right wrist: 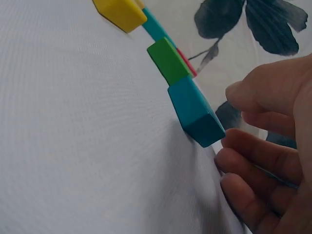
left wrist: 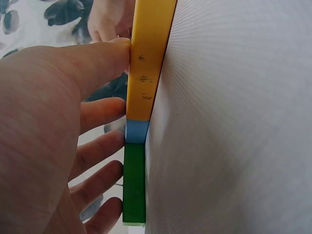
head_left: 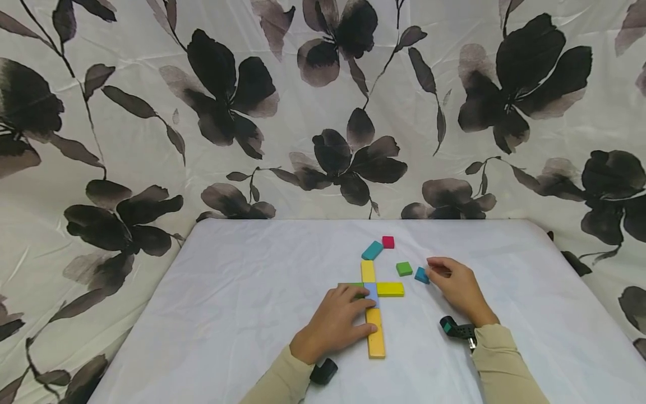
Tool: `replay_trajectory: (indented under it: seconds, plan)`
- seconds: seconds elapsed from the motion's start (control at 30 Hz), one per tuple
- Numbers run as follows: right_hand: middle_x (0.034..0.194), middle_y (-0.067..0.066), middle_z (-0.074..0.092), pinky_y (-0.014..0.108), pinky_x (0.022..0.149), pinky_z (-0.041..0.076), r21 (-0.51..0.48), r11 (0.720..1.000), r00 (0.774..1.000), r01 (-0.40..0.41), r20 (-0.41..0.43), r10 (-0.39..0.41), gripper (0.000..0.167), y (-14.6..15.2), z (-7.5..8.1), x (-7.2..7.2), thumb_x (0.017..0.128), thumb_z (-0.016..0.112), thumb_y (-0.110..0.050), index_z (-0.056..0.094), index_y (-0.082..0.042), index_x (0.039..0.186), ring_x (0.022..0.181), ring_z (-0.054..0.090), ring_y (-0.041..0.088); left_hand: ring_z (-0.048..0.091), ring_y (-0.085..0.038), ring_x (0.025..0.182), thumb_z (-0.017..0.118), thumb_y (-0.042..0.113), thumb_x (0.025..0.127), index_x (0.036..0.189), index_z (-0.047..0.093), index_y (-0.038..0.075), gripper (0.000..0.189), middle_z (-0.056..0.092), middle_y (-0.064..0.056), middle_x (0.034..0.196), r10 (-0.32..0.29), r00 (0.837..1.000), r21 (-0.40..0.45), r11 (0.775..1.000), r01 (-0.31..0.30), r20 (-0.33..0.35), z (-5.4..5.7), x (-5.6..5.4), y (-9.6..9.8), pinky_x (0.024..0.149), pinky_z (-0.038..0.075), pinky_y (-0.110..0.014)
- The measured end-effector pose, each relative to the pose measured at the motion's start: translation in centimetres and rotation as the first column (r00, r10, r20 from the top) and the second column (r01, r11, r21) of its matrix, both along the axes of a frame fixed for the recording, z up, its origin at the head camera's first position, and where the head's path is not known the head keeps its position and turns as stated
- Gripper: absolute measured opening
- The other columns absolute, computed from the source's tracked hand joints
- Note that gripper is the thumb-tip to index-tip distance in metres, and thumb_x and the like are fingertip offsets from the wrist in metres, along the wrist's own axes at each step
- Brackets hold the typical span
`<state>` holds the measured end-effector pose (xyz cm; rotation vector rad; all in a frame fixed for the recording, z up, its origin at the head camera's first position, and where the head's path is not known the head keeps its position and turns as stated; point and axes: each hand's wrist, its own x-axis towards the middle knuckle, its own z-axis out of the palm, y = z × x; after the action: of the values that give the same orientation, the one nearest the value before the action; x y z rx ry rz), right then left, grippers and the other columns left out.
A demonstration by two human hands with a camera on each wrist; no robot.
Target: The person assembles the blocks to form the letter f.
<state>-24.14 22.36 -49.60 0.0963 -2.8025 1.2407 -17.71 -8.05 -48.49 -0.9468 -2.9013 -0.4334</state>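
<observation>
Flat wooden blocks form a cross on the table. My left hand (head_left: 333,322) lies over it, fingertips on the light blue block (head_left: 373,295) and green block (left wrist: 134,183), thumb touching the long orange-yellow block (head_left: 375,343). A yellow block (head_left: 391,289) extends right from the centre, and another yellow block (head_left: 368,271) extends toward the back. My right hand (head_left: 460,287), fingers loosely bent and holding nothing, hovers right beside a small blue block (right wrist: 195,112). In the right wrist view its fingertips are close to that block; whether they touch is unclear.
A teal block (head_left: 372,250) lies slanted beyond the cross, beside a red block (head_left: 388,242). A small green block (head_left: 404,269) sits left of the blue one. White cloth covers the table (head_left: 242,303); a flower-print curtain (head_left: 282,134) hangs behind its far edge.
</observation>
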Motion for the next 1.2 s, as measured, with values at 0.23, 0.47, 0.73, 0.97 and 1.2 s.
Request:
replay_trajectory:
  seconds: [0.23, 0.47, 0.73, 0.97, 1.2]
  plan:
    - [0.127, 0.015, 0.064, 0.046, 0.090, 0.053, 0.021, 0.999, 0.999, -0.045, -0.003, 0.045, 0.045, 0.26, -0.16, 0.02, 0.096, 0.068, -0.027, 0.062, -0.002, 0.133, 0.108, 0.062, 0.030, 0.044, -0.016, 0.128, 0.065, 0.058, 0.091, 0.131, 0.068, 0.029, 0.049, 0.054, 0.008, 0.138, 0.005, 1.000, 0.002, 1.000, -0.005, 0.000, -0.06, -0.05, 0.11, 0.103, 0.041, -0.040]
    - [0.128, 0.014, 0.063, 0.050, 0.094, 0.050, 0.085, 0.993, 0.996, -0.086, -0.024, 0.089, 0.045, 0.43, -0.28, 0.00, 0.094, 0.070, -0.028, 0.065, -0.002, 0.130, 0.110, 0.060, 0.031, 0.044, -0.016, 0.128, 0.065, 0.058, 0.092, 0.131, 0.068, 0.029, 0.049, 0.054, 0.008, 0.138, 0.003, 1.000, 0.003, 1.000, -0.002, -0.002, -0.10, -0.05, 0.10, 0.104, 0.040, -0.041]
    - [0.129, 0.016, 0.061, 0.051, 0.097, 0.049, 0.092, 0.992, 0.995, -0.090, -0.027, 0.093, 0.042, 0.23, -0.37, 0.04, 0.094, 0.071, -0.023, 0.064, -0.001, 0.129, 0.112, 0.059, 0.033, 0.044, -0.016, 0.128, 0.065, 0.058, 0.092, 0.131, 0.068, 0.029, 0.049, 0.054, 0.007, 0.137, 0.005, 1.000, 0.005, 1.000, -0.005, -0.008, 0.02, -0.03, 0.03, 0.104, 0.040, -0.041]
    - [0.128, 0.015, 0.061, 0.051, 0.094, 0.049, 0.110, 0.991, 0.997, -0.073, -0.024, 0.076, 0.037, -0.16, -0.32, -0.08, 0.094, 0.071, -0.024, 0.068, -0.002, 0.124, 0.107, 0.058, 0.030, 0.043, -0.016, 0.129, 0.065, 0.058, 0.092, 0.131, 0.068, 0.029, 0.049, 0.054, 0.008, 0.138, 0.004, 1.000, 0.013, 1.000, -0.004, 0.005, -0.07, -0.17, -0.02, 0.104, 0.040, -0.040]
    - [0.125, 0.013, 0.062, 0.051, 0.093, 0.050, 0.113, 0.991, 0.996, -0.078, -0.041, 0.083, 0.033, -0.14, -0.52, 0.01, 0.093, 0.073, -0.021, 0.070, -0.003, 0.120, 0.105, 0.058, 0.029, 0.043, -0.015, 0.129, 0.064, 0.059, 0.092, 0.131, 0.067, 0.029, 0.049, 0.053, 0.008, 0.138, -0.001, 1.000, 0.013, 1.000, 0.001, 0.015, -0.24, -0.19, -0.12, 0.104, 0.040, -0.040]
